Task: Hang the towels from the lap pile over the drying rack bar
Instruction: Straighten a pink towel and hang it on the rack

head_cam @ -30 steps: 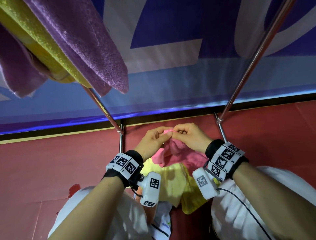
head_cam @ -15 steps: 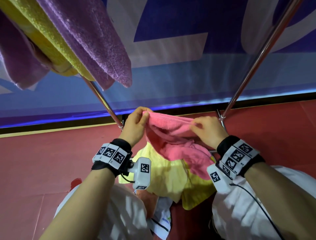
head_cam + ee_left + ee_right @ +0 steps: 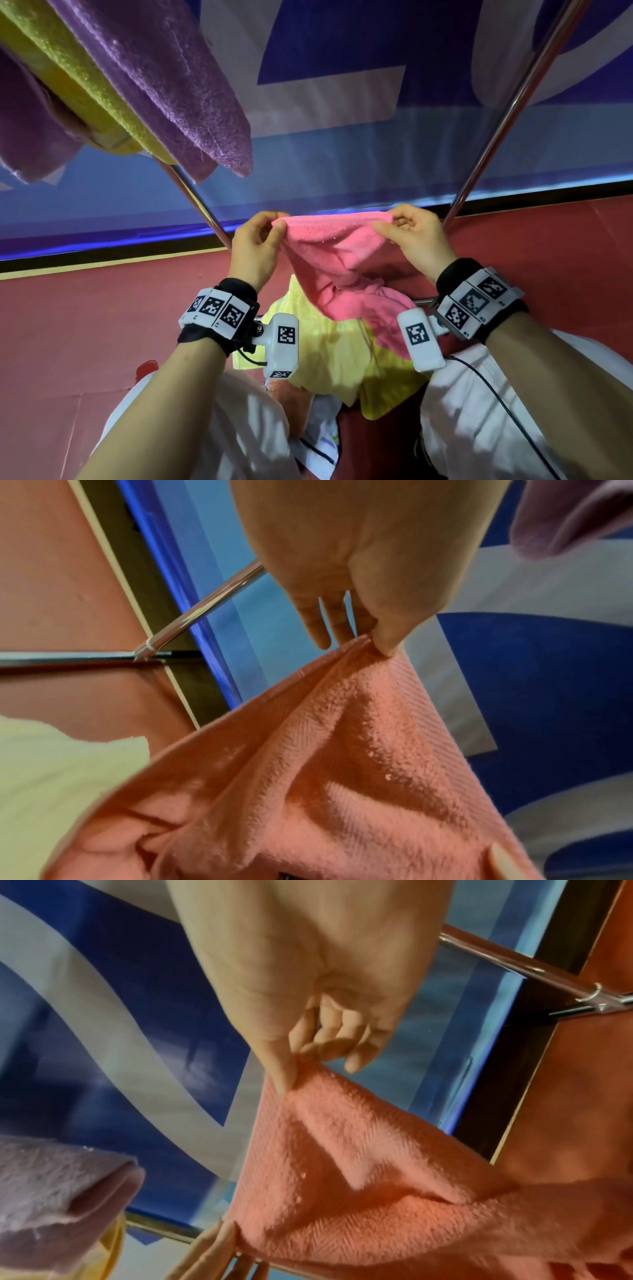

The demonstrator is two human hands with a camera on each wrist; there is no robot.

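A pink towel [image 3: 337, 260] is stretched by its top edge between my two hands, its lower part sagging toward the lap. My left hand [image 3: 270, 228] pinches one top corner between thumb and finger, seen close in the left wrist view [image 3: 373, 639]. My right hand [image 3: 388, 222] pinches the other corner [image 3: 291, 1066]. Under it a yellow towel [image 3: 329, 356] lies on my lap. Purple towels [image 3: 164, 78] and a yellow towel [image 3: 58, 72] hang over the rack at the upper left.
Two shiny rack poles slant up from the floor, one on the left [image 3: 195, 202] and one on the right [image 3: 496, 126]. A blue and white banner [image 3: 342, 137] hangs behind. The floor [image 3: 68, 325] is red.
My hands rose and moved apart, spreading the pink towel's top edge from a bunched pinch into a straight taut line.
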